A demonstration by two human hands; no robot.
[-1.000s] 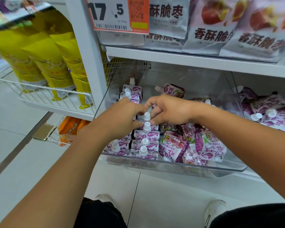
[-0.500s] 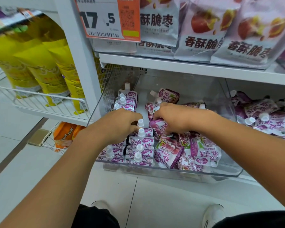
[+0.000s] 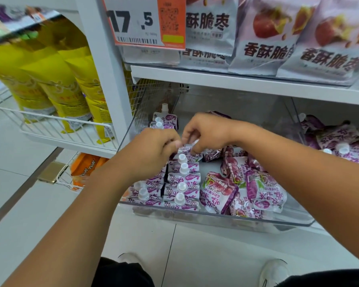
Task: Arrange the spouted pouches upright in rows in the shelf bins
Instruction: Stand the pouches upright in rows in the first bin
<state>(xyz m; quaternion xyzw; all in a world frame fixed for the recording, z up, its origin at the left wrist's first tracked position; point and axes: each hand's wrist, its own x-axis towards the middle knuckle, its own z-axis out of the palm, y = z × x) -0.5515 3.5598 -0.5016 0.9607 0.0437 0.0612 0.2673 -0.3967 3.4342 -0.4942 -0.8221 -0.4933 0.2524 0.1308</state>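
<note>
Fingers of both hands, left hand (image 3: 153, 148) and right hand (image 3: 207, 131), pinch one pouch (image 3: 187, 149) at twelve o'clock of the upright row (image 3: 181, 183); spout upward.

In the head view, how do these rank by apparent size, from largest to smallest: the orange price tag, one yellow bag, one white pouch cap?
1. Yellow bag
2. Orange price tag, though it hangs nearer the camera, so true size is unsure
3. White pouch cap
</note>
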